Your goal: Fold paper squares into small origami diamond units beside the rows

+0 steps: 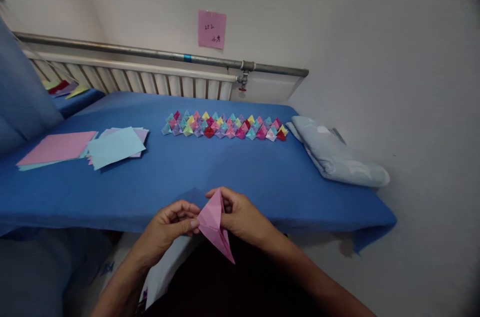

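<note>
A pink sheet of origami paper [212, 223], partly folded into a pointed shape with creases, is held up at the table's near edge. My left hand [173, 224] pinches its left corner between thumb and fingers. On the other side, my right hand [240, 214] grips the paper, its thumb tucked at the fold and some fingers hidden behind it. One point of the paper hangs down toward my lap. Beyond my hands, rows of small folded paper pieces [225, 127] in many colours stand on the blue cloth [180, 172].
Pink sheets [58, 148] and a stack of light blue paper [116, 148] lie at the left. A folded pale blue blanket [333, 154] rests at the right. A radiator [150, 82] and metal pipe [131, 50] run along the wall, below a pink note [212, 30].
</note>
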`<action>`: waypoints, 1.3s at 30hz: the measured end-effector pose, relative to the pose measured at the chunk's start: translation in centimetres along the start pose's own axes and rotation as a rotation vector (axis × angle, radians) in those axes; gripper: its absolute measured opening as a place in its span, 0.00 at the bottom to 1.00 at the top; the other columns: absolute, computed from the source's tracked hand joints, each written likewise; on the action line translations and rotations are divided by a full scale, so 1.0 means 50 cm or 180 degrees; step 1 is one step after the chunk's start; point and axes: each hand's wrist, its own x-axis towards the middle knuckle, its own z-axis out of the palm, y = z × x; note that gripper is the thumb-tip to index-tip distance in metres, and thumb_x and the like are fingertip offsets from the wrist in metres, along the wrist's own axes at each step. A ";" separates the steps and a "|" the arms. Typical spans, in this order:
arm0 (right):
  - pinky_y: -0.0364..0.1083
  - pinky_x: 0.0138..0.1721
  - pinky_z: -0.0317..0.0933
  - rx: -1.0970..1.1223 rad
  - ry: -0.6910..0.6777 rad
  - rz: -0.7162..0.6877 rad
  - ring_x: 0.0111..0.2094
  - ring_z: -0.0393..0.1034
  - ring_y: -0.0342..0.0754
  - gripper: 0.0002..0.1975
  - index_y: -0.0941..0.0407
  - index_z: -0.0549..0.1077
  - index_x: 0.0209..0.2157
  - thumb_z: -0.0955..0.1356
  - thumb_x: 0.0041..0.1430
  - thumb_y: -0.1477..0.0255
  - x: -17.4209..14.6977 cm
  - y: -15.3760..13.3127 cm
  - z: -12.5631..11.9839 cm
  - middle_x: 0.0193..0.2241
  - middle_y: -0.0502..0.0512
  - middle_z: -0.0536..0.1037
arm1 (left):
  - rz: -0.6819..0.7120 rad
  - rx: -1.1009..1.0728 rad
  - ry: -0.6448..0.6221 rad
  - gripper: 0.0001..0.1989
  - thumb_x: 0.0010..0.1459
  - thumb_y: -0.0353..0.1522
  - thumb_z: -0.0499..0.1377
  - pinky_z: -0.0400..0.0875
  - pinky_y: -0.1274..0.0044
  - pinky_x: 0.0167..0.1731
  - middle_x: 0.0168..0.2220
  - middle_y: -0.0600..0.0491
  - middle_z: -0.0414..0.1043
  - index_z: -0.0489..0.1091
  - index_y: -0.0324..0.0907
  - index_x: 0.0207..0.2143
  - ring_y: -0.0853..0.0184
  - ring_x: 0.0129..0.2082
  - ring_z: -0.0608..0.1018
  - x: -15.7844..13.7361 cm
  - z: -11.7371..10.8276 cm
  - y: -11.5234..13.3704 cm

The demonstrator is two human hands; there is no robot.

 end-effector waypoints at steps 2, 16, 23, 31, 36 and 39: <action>0.40 0.31 0.61 0.0093 0.0013 0.0013 0.28 0.66 0.41 0.09 0.57 0.71 0.32 0.70 0.44 0.75 0.008 0.012 0.000 0.26 0.46 0.73 | 0.0015 0.0082 -0.0057 0.12 0.47 0.35 0.67 0.70 0.78 0.29 0.25 0.54 0.74 0.74 0.40 0.34 0.70 0.26 0.75 0.004 0.002 0.012; 0.40 0.30 0.55 -0.1601 0.1271 -0.1356 0.28 0.61 0.42 0.08 0.56 0.69 0.29 0.61 0.49 0.79 0.060 0.012 0.002 0.26 0.48 0.70 | 0.1502 0.1618 0.1346 0.29 0.52 0.34 0.59 0.74 0.64 0.43 0.51 0.42 0.68 0.59 0.42 0.57 0.58 0.43 0.77 0.017 0.119 0.013; 0.39 0.29 0.55 -0.1174 0.1327 -0.1232 0.26 0.61 0.41 0.06 0.56 0.68 0.26 0.61 0.48 0.79 0.065 0.032 0.011 0.24 0.45 0.69 | 0.2100 0.2678 0.1721 0.28 0.56 0.33 0.56 0.69 0.59 0.50 0.55 0.39 0.65 0.55 0.39 0.59 0.53 0.54 0.70 0.037 0.122 -0.011; 0.40 0.30 0.56 -0.1563 0.1355 -0.1581 0.26 0.62 0.41 0.06 0.56 0.69 0.28 0.62 0.52 0.78 0.058 0.037 0.011 0.24 0.47 0.70 | 0.2339 0.3065 0.1982 0.22 0.61 0.28 0.48 0.67 0.63 0.52 0.53 0.40 0.66 0.56 0.37 0.57 0.58 0.54 0.70 0.052 0.109 -0.021; 0.41 0.31 0.57 -0.1799 0.1321 -0.1727 0.28 0.64 0.42 0.05 0.55 0.70 0.30 0.63 0.56 0.76 0.058 0.045 0.008 0.26 0.49 0.71 | 0.2284 0.2895 0.1995 0.17 0.59 0.27 0.49 0.71 0.66 0.47 0.47 0.43 0.70 0.62 0.39 0.51 0.60 0.47 0.74 0.058 0.103 -0.013; 0.41 0.32 0.58 -0.1863 0.1287 -0.1625 0.29 0.65 0.43 0.04 0.55 0.70 0.31 0.64 0.56 0.75 0.062 0.048 0.008 0.27 0.49 0.72 | 0.2313 0.2794 0.1940 0.13 0.59 0.26 0.49 0.72 0.67 0.44 0.43 0.46 0.72 0.64 0.40 0.47 0.61 0.43 0.76 0.058 0.102 -0.010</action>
